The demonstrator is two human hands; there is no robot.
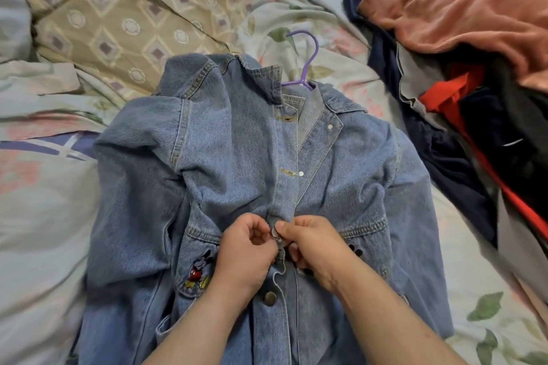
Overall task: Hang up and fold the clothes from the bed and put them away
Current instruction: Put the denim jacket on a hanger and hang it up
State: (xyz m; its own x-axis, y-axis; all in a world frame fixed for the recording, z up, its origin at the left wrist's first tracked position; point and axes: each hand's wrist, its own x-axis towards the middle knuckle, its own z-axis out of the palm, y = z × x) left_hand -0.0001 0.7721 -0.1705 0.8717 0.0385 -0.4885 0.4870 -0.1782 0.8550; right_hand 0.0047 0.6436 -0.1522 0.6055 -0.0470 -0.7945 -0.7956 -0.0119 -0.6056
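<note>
Tan pillow with a diamond-and-circle print (118, 18) on a pale floral bedsheet (44, 216).
The pillow lies upper left; the rumpled bedsheet shows pink flowers and green leaves.

Left hand (246, 249) and right hand (314, 246), both bare, at 6 o'clock. Each continues into a bare forearm, left forearm (204, 323) toward 7 o'clock, right forearm (385, 314) toward 5 o'clock, uncovered to the frame edge. Right thumbnail (280, 227) is short and plain.

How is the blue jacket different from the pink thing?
The denim jacket lies spread on a purple hanger; the pink garment is crumpled on a pile, no hanger. The left hand and right hand pinch the jacket; nobody touches the garment. Both lie on the bed.
</note>
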